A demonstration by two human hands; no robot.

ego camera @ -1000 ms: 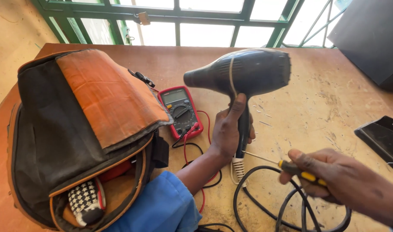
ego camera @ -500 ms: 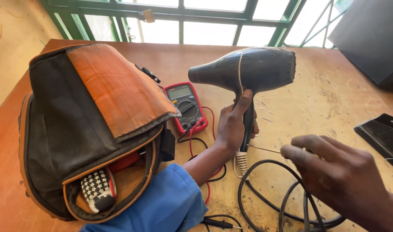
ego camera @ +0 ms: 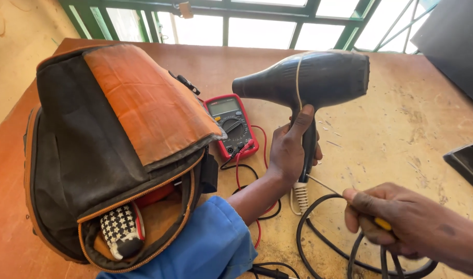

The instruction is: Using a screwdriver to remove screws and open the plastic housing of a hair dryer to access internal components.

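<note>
My left hand (ego camera: 291,150) grips the handle of a black hair dryer (ego camera: 311,77) and holds it upright above the wooden table (ego camera: 391,129), nozzle pointing left. My right hand (ego camera: 397,222) is closed around a screwdriver with a yellow handle (ego camera: 384,223). Its thin metal shaft (ego camera: 324,184) points up-left to the base of the dryer handle, where the ribbed white cord sleeve (ego camera: 301,196) starts. The dryer's black cord (ego camera: 319,243) loops on the table under my right hand.
A black and orange bag (ego camera: 112,139) stands open at the left, with a checkered item (ego camera: 120,230) inside. A red multimeter (ego camera: 231,126) with red and black leads lies beside it. A dark flat object (ego camera: 469,163) sits at the right edge. Windows run along the far side.
My right hand has turned so the screwdriver's yellow handle is mostly hidden, and its tip stays at the base of the dryer handle. My left hand keeps the dryer upright.
</note>
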